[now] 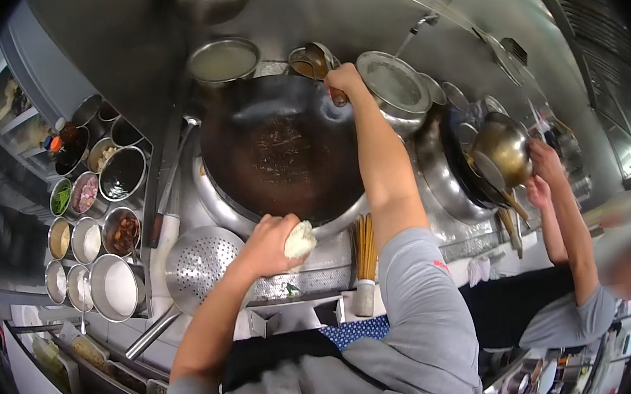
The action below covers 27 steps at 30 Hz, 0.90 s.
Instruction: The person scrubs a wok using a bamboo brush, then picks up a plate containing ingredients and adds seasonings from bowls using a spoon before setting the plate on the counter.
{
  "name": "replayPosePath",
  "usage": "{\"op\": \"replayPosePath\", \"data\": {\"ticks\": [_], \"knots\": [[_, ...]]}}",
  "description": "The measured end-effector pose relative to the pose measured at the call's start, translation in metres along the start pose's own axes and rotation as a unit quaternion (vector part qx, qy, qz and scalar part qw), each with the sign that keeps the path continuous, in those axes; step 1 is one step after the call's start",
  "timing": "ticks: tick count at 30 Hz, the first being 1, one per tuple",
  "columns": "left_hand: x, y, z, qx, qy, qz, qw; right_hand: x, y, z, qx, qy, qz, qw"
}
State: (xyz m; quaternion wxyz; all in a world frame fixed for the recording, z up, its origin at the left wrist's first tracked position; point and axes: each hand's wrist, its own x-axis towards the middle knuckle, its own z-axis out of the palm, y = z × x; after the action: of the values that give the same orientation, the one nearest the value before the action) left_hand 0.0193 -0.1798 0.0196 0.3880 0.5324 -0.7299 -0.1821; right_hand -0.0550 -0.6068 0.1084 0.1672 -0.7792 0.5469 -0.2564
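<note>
Dark metal wok [281, 151], cloth [301, 241] at near rim

From my remote feed: wok sits over the stove ring [220, 212]. Left hand [263, 249] clamped on the cloth; right hand [344, 80] closed around a wooden handle [339, 97] by the far-right rim. I'd keep the cloth bunched between skin and metal.

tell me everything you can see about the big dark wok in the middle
The wok is wide, round and deep, apparently metal, blackish toward its far side and brown lower down, with shiny, wet-looking marks at the bottom and no food visible inside. It sits over a pale metal ring. The left hand, holding a pale cloth, is at its near rim; exact contact and tilt are unclear.
</note>
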Motion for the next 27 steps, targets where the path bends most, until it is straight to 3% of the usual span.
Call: {"op": "replayPosePath", "data": {"ticks": [1, 2, 3, 4, 7, 8, 9, 10, 11, 12, 16, 19, 22, 23, 27], "knots": [[-0.001, -0.002, 0.002, -0.009, 0.006, 0.007, 1.0, 0.006, 0.002, 0.006, 0.192, -0.071, 0.079, 0.976], [-0.001, -0.003, 0.003, -0.02, -0.006, -0.01, 1.0, 0.011, 0.007, 0.01, 0.374, -0.141, 0.157, 0.903], [0.0, -0.004, 0.004, -0.021, -0.009, -0.012, 1.0, 0.013, 0.009, 0.013, 0.536, -0.203, 0.229, 0.787], [0.0, -0.004, 0.005, -0.022, -0.012, -0.013, 1.0, 0.014, 0.009, 0.016, 0.705, -0.178, 0.285, 0.624], [0.001, -0.004, 0.004, -0.019, -0.016, -0.014, 1.0, 0.014, 0.017, 0.009, 0.75, -0.148, 0.307, 0.567], [0.0, -0.003, 0.004, -0.02, -0.016, -0.015, 1.0, 0.024, 0.033, 0.012, 0.62, -0.233, 0.253, 0.706], [0.001, -0.002, 0.004, -0.022, -0.018, -0.011, 1.0, 0.017, 0.028, 0.008, 0.444, -0.211, 0.181, 0.852], [0.001, -0.001, 0.005, -0.021, -0.009, -0.006, 1.0, 0.001, 0.018, 0.0, 0.241, -0.175, 0.104, 0.949], [0.001, 0.0, 0.006, -0.021, 0.0, 0.0, 1.0, -0.018, 0.009, -0.008, 0.021, -0.131, 0.024, 0.991], [-0.001, 0.0, 0.006, -0.021, 0.009, 0.003, 1.0, -0.038, 0.004, -0.013, -0.069, -0.066, 0.005, 0.995], [-0.005, -0.012, 0.013, -0.006, 0.011, 0.019, 1.0, -0.144, -0.014, -0.041, -0.086, 0.062, -0.098, 0.989], [-0.002, -0.003, 0.002, -0.003, -0.01, 0.025, 1.0, -0.239, -0.026, -0.059, 0.082, -0.032, 0.037, 0.995], [-0.001, 0.002, -0.012, 0.011, -0.049, 0.005, 0.999, -0.313, -0.032, -0.067, 0.122, -0.031, 0.036, 0.991], [-0.004, 0.003, -0.017, 0.016, -0.021, 0.021, 0.999, -0.332, -0.035, -0.071, 0.139, -0.038, 0.051, 0.988], [-0.011, -0.003, -0.017, 0.002, -0.022, 0.007, 1.0, -0.345, -0.025, -0.061, 0.252, -0.017, 0.108, 0.962]]}}
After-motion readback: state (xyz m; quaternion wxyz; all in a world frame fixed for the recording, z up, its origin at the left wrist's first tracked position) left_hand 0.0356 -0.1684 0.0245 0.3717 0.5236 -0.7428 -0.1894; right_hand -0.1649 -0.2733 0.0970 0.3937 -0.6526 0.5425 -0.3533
